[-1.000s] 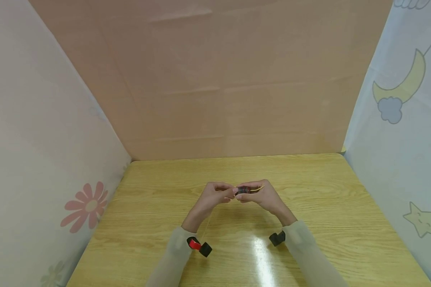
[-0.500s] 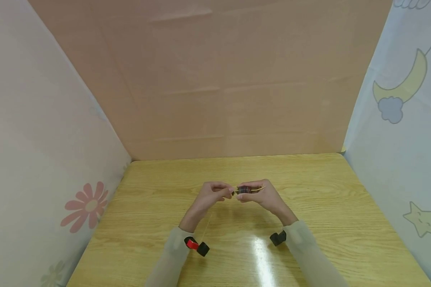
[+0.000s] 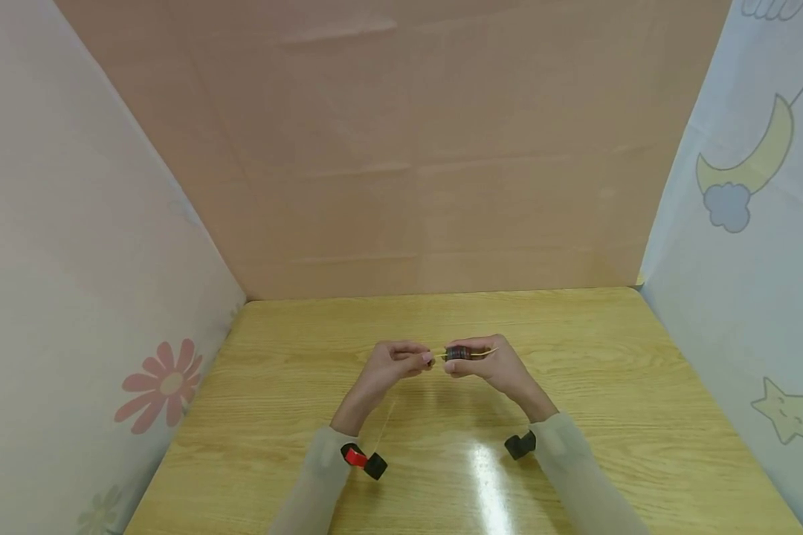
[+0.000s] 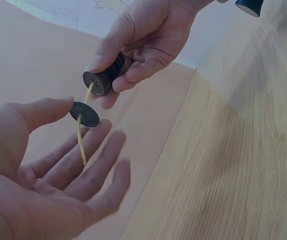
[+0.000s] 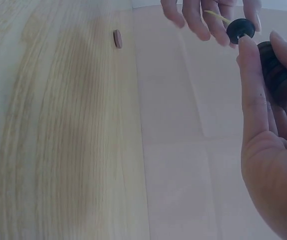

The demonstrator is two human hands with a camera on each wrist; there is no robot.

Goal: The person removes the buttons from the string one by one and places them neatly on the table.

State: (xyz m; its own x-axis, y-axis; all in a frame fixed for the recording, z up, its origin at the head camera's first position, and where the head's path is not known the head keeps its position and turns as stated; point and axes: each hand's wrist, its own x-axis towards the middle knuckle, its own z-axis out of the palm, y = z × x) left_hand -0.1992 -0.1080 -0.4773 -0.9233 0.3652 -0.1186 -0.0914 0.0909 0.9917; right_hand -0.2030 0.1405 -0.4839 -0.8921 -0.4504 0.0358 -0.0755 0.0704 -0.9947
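Observation:
A stack of dark round buttons (image 4: 106,77) is threaded on a yellow cord (image 4: 80,142). My right hand (image 3: 498,364) grips the stack between thumb and fingers, held above the table. In the left wrist view, a single dark button (image 4: 85,115) sits on the same cord, a small gap away from the stack. The thumb and forefinger of my left hand (image 3: 391,365) pinch this button, and the other fingers are spread loosely. The cord passes through the button, and its end hangs in front of the left fingers. More cord sticks out of the stack's right end.
Both hands are above a wood-grain table (image 3: 616,416). A pinkish panel (image 3: 401,186) stands behind it, with patterned panels left and right. In the right wrist view, a small thin reddish-brown piece (image 5: 117,39) shows against the table; its kind is unclear.
My left hand has drawn left, away from the stack, with the single button. Cord now shows between the button and the stack. My right hand has shifted slightly right, still holding the stack.

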